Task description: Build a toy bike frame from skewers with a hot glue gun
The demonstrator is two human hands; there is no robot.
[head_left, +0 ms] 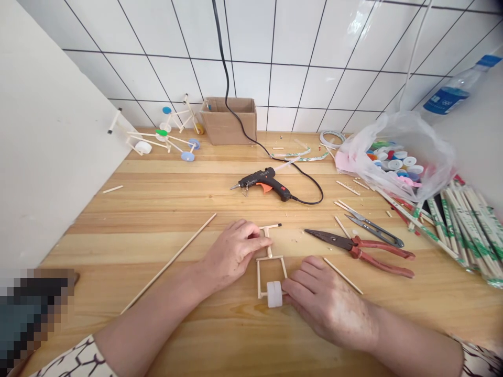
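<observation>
A small frame of glued wooden sticks (270,260) lies flat on the wooden table (157,209), with a white bottle cap (274,294) set as a wheel at its near end. My left hand (231,254) pinches the frame's upper T-shaped part from the left. My right hand (324,301) rests on the table at the right, its fingertips pressed against the white cap and the frame's lower corner.
A black and orange glue gun (264,184) with its cable lies behind the frame. Red-handled pliers (361,248) and scissors (373,225) lie to the right. A bag of bottle caps (396,157), wrapped chopsticks (463,225), a cardboard box (228,120), finished stick models (165,136) and a long stick (168,262) are around.
</observation>
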